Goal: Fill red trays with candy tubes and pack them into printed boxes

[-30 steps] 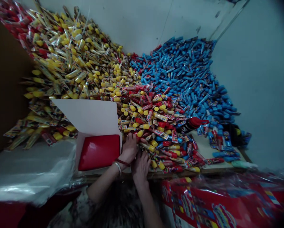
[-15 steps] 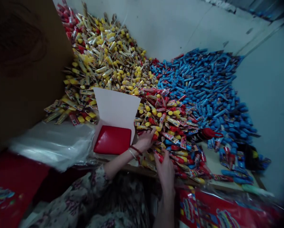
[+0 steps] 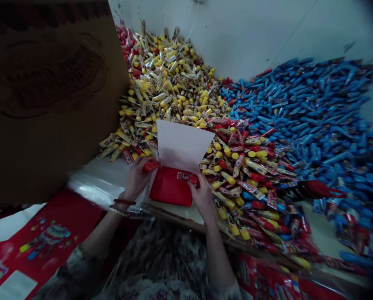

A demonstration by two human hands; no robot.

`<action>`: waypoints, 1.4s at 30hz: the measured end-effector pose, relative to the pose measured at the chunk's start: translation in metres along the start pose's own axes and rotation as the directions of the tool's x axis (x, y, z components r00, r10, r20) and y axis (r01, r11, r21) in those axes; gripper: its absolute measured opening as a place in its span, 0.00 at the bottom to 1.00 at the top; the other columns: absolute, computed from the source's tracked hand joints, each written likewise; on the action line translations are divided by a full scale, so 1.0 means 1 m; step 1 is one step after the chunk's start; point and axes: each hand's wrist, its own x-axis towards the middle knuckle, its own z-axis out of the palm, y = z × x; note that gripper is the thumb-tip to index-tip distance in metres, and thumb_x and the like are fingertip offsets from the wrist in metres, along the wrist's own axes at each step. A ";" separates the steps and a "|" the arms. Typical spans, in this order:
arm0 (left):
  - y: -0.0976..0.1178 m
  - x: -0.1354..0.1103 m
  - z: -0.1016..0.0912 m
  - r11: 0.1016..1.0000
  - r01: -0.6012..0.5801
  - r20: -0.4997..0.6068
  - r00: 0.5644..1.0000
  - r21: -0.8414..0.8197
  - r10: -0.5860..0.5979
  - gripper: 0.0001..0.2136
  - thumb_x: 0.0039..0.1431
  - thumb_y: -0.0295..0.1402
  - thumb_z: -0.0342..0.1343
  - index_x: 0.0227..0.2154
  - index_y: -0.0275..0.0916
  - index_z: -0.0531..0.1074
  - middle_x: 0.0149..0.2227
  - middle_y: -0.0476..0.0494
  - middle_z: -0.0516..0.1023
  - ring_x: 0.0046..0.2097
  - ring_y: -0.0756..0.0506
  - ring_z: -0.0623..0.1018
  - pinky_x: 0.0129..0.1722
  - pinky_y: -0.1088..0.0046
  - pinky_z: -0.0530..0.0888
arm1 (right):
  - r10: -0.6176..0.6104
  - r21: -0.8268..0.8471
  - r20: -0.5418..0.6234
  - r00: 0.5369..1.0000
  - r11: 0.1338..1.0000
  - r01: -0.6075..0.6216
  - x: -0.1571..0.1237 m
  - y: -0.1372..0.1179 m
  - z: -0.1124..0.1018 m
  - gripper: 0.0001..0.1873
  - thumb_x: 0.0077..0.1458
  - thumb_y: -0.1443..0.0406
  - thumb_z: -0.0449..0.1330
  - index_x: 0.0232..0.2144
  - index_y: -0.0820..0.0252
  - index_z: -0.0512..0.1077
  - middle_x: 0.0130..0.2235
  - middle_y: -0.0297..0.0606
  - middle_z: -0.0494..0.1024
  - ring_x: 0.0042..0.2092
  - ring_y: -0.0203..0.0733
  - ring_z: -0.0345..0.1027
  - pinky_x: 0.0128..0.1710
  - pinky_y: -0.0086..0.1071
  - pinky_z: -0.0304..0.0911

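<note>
In front of me stands a small box with its white lid [image 3: 183,143] raised and a glossy red panel [image 3: 169,189] below it. My left hand [image 3: 137,179] is at the box's left edge, closed on a red tube-shaped packet [image 3: 150,166]. Over the right part of the red panel, my right hand [image 3: 203,199] pinches another red tube-shaped packet [image 3: 188,178] with a printed label at one end. Right of that hand lies a mixed pile of red and yellow packets [image 3: 236,166].
Heaps of yellow packets [image 3: 170,89] and blue packets [image 3: 314,108] rise against the wall behind. A large brown carton [image 3: 55,104] stands at the left. Clear plastic [image 3: 95,183] lies beside the box. A dark bottle-shaped thing with a red end [image 3: 314,189] is at the right.
Both hands have moved from the mixed pile to the box, each now with a red packet. My left hand went to its left side, my right hand over its right. The view has shifted left.
</note>
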 end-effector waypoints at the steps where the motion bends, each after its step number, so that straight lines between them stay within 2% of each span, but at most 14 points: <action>1: -0.004 -0.001 0.006 0.999 -0.022 0.063 0.998 0.026 0.021 0.11 0.59 0.32 0.52 0.43 0.39 0.72 0.43 0.42 0.73 0.44 0.44 0.74 0.46 0.66 0.72 | -0.023 -0.033 0.029 0.999 0.999 0.024 0.011 0.000 0.011 0.14 0.57 0.68 0.53 0.45 0.60 0.71 0.44 0.42 0.76 0.48 0.44 0.68 0.51 0.39 0.62; 4: -0.012 -0.007 0.019 0.994 -0.073 0.186 0.981 0.075 0.058 0.14 0.60 0.28 0.47 0.47 0.39 0.70 0.47 0.40 0.71 0.46 0.44 0.74 0.46 0.67 0.72 | -0.091 -0.173 0.199 0.976 0.977 0.126 0.035 -0.001 0.033 0.15 0.56 0.73 0.51 0.44 0.60 0.71 0.44 0.40 0.76 0.48 0.43 0.67 0.52 0.39 0.60; 6: -0.017 -0.013 0.023 0.995 -0.079 0.159 0.985 0.067 0.067 0.14 0.60 0.29 0.47 0.47 0.38 0.70 0.47 0.39 0.71 0.46 0.43 0.74 0.45 0.68 0.72 | -0.102 -0.263 0.337 0.936 0.945 0.197 0.044 -0.003 0.039 0.20 0.54 0.76 0.50 0.46 0.59 0.70 0.46 0.39 0.74 0.48 0.42 0.67 0.52 0.37 0.60; 9: -0.022 -0.018 0.025 0.997 -0.051 0.128 0.991 0.049 0.045 0.11 0.60 0.30 0.49 0.44 0.36 0.70 0.42 0.40 0.72 0.41 0.44 0.74 0.43 0.69 0.73 | -0.043 -0.378 0.500 0.865 0.888 0.263 0.050 -0.013 0.038 0.26 0.51 0.79 0.47 0.50 0.58 0.68 0.49 0.40 0.72 0.48 0.41 0.68 0.48 0.35 0.63; 14: -0.015 -0.015 0.023 0.986 -0.026 0.228 0.974 0.164 -0.012 0.13 0.58 0.25 0.49 0.45 0.37 0.70 0.40 0.41 0.72 0.38 0.45 0.74 0.40 0.71 0.73 | -0.009 -0.470 0.621 0.783 0.796 0.381 0.066 -0.038 0.032 0.24 0.57 0.77 0.45 0.52 0.59 0.65 0.51 0.45 0.71 0.48 0.42 0.68 0.47 0.35 0.63; 18: -0.006 -0.003 0.016 0.965 -0.040 0.267 0.963 0.258 -0.032 0.11 0.57 0.24 0.49 0.42 0.35 0.70 0.41 0.38 0.71 0.40 0.43 0.75 0.40 0.68 0.73 | -0.005 -0.448 0.694 0.720 0.779 0.438 0.082 -0.041 0.041 0.20 0.60 0.76 0.44 0.50 0.62 0.67 0.49 0.45 0.73 0.51 0.43 0.67 0.50 0.34 0.61; 20: -0.004 0.002 0.013 0.962 -0.052 0.302 0.953 0.270 -0.034 0.11 0.57 0.24 0.49 0.42 0.33 0.70 0.41 0.37 0.71 0.40 0.42 0.74 0.40 0.67 0.73 | -0.011 -0.438 0.700 0.714 0.783 0.442 0.085 -0.036 0.049 0.20 0.61 0.76 0.44 0.51 0.64 0.67 0.50 0.47 0.72 0.52 0.43 0.66 0.51 0.35 0.60; 23: -0.001 0.010 0.012 0.951 -0.094 0.370 0.929 0.295 -0.023 0.11 0.57 0.22 0.48 0.41 0.33 0.70 0.42 0.36 0.70 0.42 0.42 0.74 0.41 0.67 0.72 | -0.029 -0.421 0.684 0.729 0.800 0.427 0.083 -0.028 0.056 0.21 0.60 0.77 0.44 0.52 0.64 0.65 0.51 0.48 0.71 0.51 0.43 0.66 0.49 0.35 0.61; 28: 0.006 0.022 0.009 0.911 -0.196 0.455 0.891 0.363 0.010 0.10 0.54 0.21 0.48 0.38 0.34 0.70 0.43 0.36 0.69 0.43 0.40 0.73 0.41 0.65 0.72 | -0.037 -0.384 0.641 0.767 0.849 0.362 0.072 -0.021 0.050 0.24 0.55 0.79 0.46 0.52 0.64 0.64 0.55 0.47 0.67 0.52 0.43 0.65 0.47 0.34 0.63; 31: 0.006 0.027 0.007 0.910 -0.192 0.471 0.882 0.367 -0.003 0.10 0.54 0.21 0.47 0.36 0.34 0.70 0.43 0.36 0.69 0.40 0.41 0.73 0.40 0.65 0.72 | -0.009 -0.398 0.630 0.776 0.855 0.333 0.070 -0.021 0.049 0.25 0.54 0.81 0.44 0.52 0.64 0.64 0.54 0.47 0.68 0.51 0.44 0.66 0.47 0.34 0.63; 36: 0.003 0.021 0.009 0.930 -0.128 0.466 0.883 0.344 -0.051 0.10 0.54 0.23 0.48 0.39 0.32 0.71 0.42 0.36 0.70 0.40 0.41 0.74 0.42 0.65 0.72 | -0.013 -0.395 0.652 0.758 0.848 0.354 0.073 -0.024 0.051 0.24 0.55 0.80 0.44 0.52 0.66 0.64 0.51 0.50 0.69 0.50 0.44 0.67 0.48 0.37 0.63; 39: 0.004 0.015 0.011 0.906 -0.123 0.428 0.901 0.405 -0.069 0.13 0.55 0.23 0.48 0.43 0.31 0.70 0.44 0.35 0.69 0.43 0.41 0.73 0.43 0.65 0.72 | -0.030 -0.395 0.644 0.764 0.842 0.367 0.074 -0.026 0.049 0.23 0.57 0.79 0.43 0.53 0.67 0.63 0.53 0.51 0.68 0.50 0.45 0.67 0.49 0.37 0.63; 42: 0.010 0.017 0.014 0.876 -0.150 0.439 0.895 0.459 -0.078 0.13 0.54 0.23 0.49 0.43 0.32 0.70 0.44 0.35 0.69 0.44 0.40 0.73 0.43 0.65 0.72 | -0.023 -0.405 0.644 0.765 0.838 0.366 0.074 -0.029 0.047 0.24 0.57 0.80 0.42 0.53 0.67 0.64 0.52 0.51 0.69 0.50 0.44 0.67 0.48 0.37 0.64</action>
